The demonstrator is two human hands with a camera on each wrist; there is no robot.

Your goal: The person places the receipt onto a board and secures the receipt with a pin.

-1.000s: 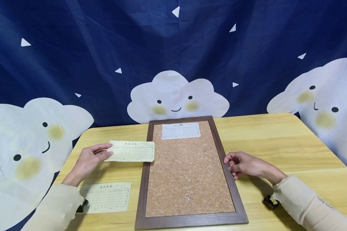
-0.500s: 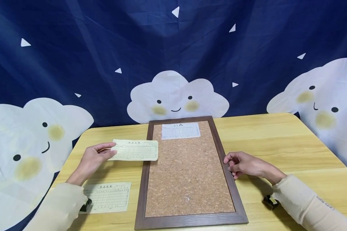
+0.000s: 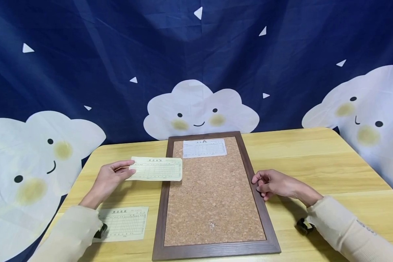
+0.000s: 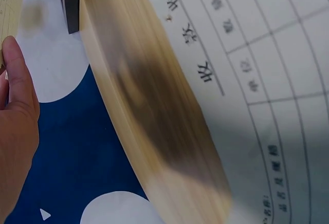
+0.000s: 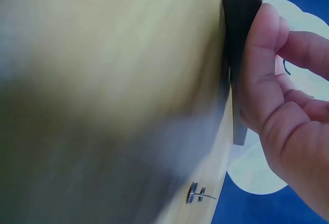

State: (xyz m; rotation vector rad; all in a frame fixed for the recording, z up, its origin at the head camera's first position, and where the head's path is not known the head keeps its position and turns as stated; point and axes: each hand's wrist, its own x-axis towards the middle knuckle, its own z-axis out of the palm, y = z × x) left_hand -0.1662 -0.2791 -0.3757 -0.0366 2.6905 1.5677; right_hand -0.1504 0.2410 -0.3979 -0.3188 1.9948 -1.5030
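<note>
My left hand (image 3: pixel 112 178) pinches a pale yellow printed receipt slip (image 3: pixel 157 168) at its left end between thumb and fingers. The slip is held over the table, its right part overlapping the left side of a cork board (image 3: pixel 216 196) with a dark brown frame. My right hand (image 3: pixel 278 184) has its fingers curled at the board's right frame edge; in the right wrist view the thumb lies along that edge. On the cork near the top lies a white receipt slip (image 3: pixel 204 149), with a small dark thing at its top edge.
Another yellow receipt slip (image 3: pixel 126 222) lies on the wooden table (image 3: pixel 314 156), left of the board and partly under the left sleeve. A black push pin (image 5: pixel 193 193) lies on the table in the right wrist view. A blue cloth (image 3: pixel 163 40) with clouds hangs behind.
My left hand has moved slightly right and up with the yellow slip, which now reaches further over the board. My right hand stays at the frame, shifted only a little.
</note>
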